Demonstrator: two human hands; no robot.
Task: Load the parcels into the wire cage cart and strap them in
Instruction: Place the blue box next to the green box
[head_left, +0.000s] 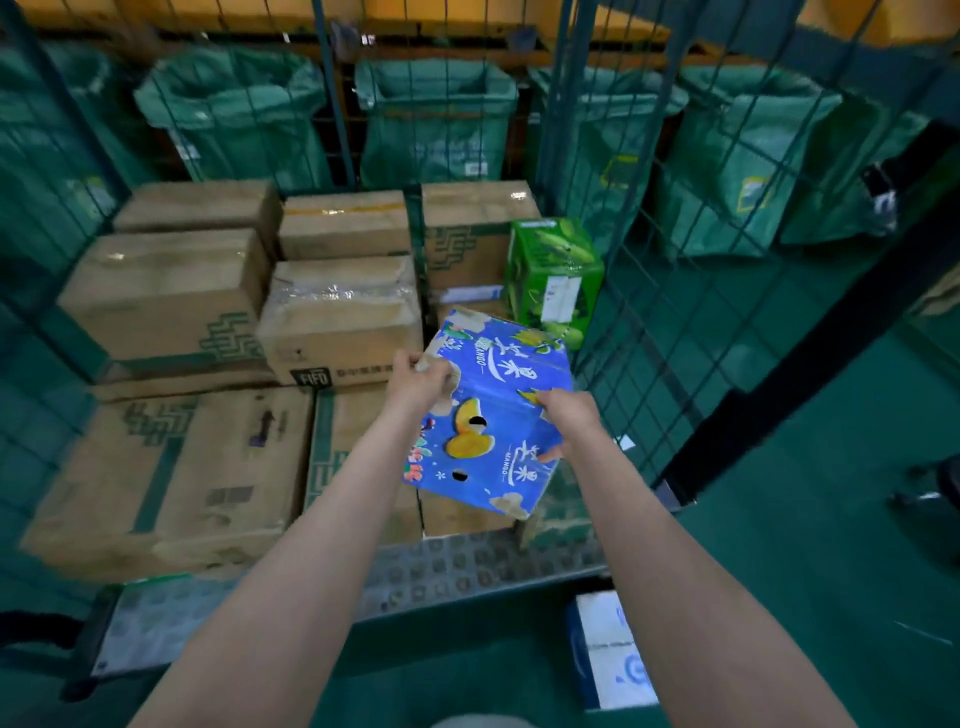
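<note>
Blue mango carton (498, 374) in the grip of left hand (418, 382) and right hand (569, 421); loading step, next set it flat inside the wire cage cart (467, 566).

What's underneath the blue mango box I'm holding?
Brown cartons on the cart floor show beneath the blue mango box. Whether it rests on them is hidden by the box itself.

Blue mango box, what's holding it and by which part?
The blue mango box: left hand grips its upper-left corner, right hand its right edge.
</note>
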